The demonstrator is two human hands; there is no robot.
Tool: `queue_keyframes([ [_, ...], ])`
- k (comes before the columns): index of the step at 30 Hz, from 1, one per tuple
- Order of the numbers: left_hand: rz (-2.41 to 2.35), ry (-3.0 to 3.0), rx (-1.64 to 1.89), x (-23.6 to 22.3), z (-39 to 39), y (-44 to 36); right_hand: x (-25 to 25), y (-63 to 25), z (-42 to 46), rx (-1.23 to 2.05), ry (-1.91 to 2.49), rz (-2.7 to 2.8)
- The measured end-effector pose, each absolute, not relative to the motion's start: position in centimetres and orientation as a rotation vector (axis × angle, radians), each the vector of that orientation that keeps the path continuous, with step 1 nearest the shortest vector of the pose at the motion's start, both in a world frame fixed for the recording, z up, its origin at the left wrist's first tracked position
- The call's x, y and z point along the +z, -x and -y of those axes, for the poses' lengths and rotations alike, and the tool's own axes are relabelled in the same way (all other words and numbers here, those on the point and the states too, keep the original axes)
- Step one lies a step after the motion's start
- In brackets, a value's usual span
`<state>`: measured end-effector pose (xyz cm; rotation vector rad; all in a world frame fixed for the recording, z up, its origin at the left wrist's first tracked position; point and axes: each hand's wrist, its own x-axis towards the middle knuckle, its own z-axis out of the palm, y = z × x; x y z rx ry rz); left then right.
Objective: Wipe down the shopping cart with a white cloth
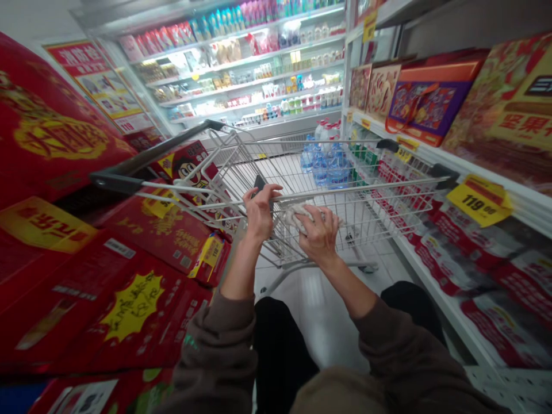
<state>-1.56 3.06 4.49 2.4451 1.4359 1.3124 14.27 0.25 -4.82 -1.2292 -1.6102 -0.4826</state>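
Note:
A wire shopping cart (pixel 118 181) with a dark handle bar stands crosswise in front of me. My left hand (pixel 260 214) is curled over the near top rail of the cart, its fingers bent around the wire. Just to its right, my right hand (pixel 319 233) presses a crumpled whitish cloth (pixel 297 215) against the wires of the near side. Part of that cloth is hidden under the fingers. Behind my left hand a small dark flat panel (pixel 260 183) shows on the cart.
Red gift boxes (pixel 142 310) are stacked close on the left. A shelf (pixel 435 158) with boxes above and bottle packs (pixel 448 259) below runs along the right. Large water bottles (pixel 328 167) stand on the floor past the cart, before a lit refrigerated display (pixel 241 86).

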Motion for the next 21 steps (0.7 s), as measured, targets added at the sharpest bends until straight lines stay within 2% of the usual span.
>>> queue_keyframes([
  [7,-1.507,-2.518,1.229,4.4,-2.2,-1.0,-5.2,-14.8,-1.0,-0.625,1.186,1.602],
  [12,-1.588,-2.530,1.117,4.1,-3.0,-2.6,-5.8,-15.8,-0.1,-0.427,1.300,1.641],
  [17,-1.644,-2.449,1.221,4.1,-3.9,-3.0,-4.5,-17.8,-0.7,-0.495,1.271,1.583],
  [21,-1.656,-2.468,1.215,4.0,-4.2,-2.5,-5.6,-18.9,-0.9,-0.495,1.307,1.698],
])
